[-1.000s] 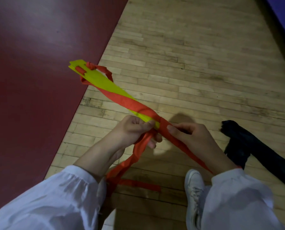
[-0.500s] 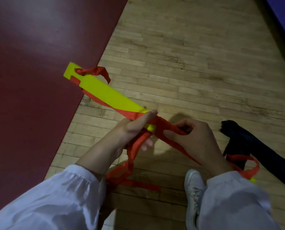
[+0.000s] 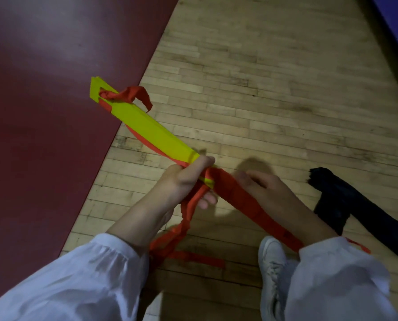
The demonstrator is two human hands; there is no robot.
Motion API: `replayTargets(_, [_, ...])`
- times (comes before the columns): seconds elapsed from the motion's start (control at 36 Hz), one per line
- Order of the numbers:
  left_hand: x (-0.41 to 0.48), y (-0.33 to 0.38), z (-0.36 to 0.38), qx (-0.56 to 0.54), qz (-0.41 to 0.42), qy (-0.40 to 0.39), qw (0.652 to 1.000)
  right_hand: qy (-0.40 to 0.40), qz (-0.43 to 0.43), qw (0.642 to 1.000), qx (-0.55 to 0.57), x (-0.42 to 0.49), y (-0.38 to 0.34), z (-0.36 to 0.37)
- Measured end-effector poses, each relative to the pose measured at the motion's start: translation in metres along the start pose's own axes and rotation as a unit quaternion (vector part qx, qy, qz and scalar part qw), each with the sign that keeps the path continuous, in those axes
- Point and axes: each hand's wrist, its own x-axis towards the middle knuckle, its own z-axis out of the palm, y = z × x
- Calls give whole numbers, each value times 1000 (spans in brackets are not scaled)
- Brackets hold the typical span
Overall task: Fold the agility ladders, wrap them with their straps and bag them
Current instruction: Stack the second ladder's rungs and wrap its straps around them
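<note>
A stack of yellow ladder rungs (image 3: 144,128) points up and to the left, held above the floor. My left hand (image 3: 186,181) grips the stack near its middle, thumb on top and fingers curled beneath. A red strap (image 3: 239,200) is wound over the rungs' near half and runs down to the right under my right hand (image 3: 265,191), which holds the wrapped part with curled fingers. A twisted red loop (image 3: 133,95) hangs from the slot at the far end. More red strap (image 3: 181,249) trails down to the floor. A black bag (image 3: 346,205) lies on the floor at the right.
A dark red mat (image 3: 42,112) covers the floor on the left, its edge running diagonally. Pale wooden boards (image 3: 263,77) fill the middle and top. My white shoe (image 3: 272,262) stands near the bottom right. A dark strip with blue above borders the top right corner.
The rung stack has rolled in my hands, its yellow face turning more toward me. The red strap now covers more of the near half, and the loose loop by my right wrist has been pulled in.
</note>
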Motion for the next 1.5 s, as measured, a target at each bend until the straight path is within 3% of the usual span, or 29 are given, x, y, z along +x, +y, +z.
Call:
replayTargets(0.19, [-2, 1, 2, 28, 16, -19, 999, -117, 80, 986, 85, 1, 3, 3])
replayTargets(0.58, [-6, 4, -2, 63, -55, -16, 996, -12, 35, 998, 52, 0, 4, 5])
replayTargets(1.03, [-2, -2, -4, -31, 38, -38, 998, -2, 13, 1000, 26, 4, 7, 8])
replayTargets(1.5, [1, -4, -6, 17, 26, -90, 995, 72, 21, 997, -11, 3, 4, -1])
